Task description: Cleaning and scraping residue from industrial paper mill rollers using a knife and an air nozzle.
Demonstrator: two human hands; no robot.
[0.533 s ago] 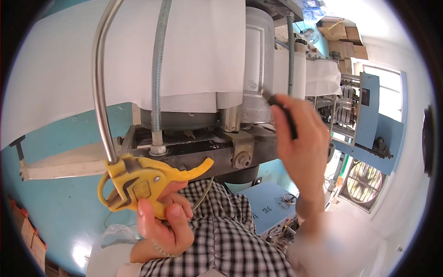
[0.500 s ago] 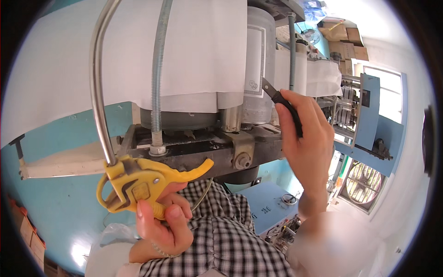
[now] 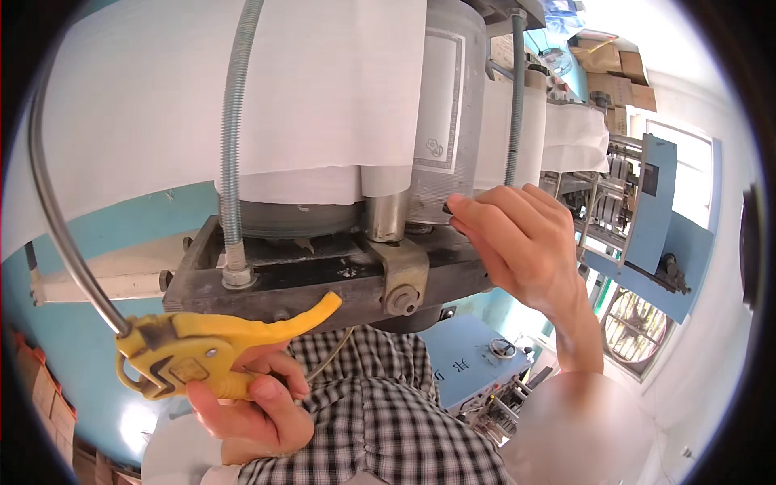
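My left hand [image 3: 263, 408] is closed around the grip of a yellow air blow gun [image 3: 194, 356] at the lower left. Its long bent metal tube rises toward the upper left. A thin hose trails from near that hand. My right hand [image 3: 521, 242] is closed at the lower end of an engraved grey roller [image 3: 453, 105] with a framed pattern. Only a dark tip of the knife [image 3: 448, 208] shows at its fingertips; the rest is hidden by the hand. White paper [image 3: 339, 89] hangs over the neighbouring roller, just left of the engraved one.
A threaded rod [image 3: 234, 137] stands on the dark machine frame [image 3: 315, 279], with a bolted bracket [image 3: 402, 279] in front. A second threaded rod [image 3: 516, 97] rises right of the engraved roller. Blue machine panels [image 3: 655, 210], a fan [image 3: 636, 323] and cardboard boxes [image 3: 614, 81] lie farther right.
My right hand has moved down along the engraved roller, and the knife has turned mostly out of sight. My left hand has shifted left and down with the blow gun, its tube leaning farther left.
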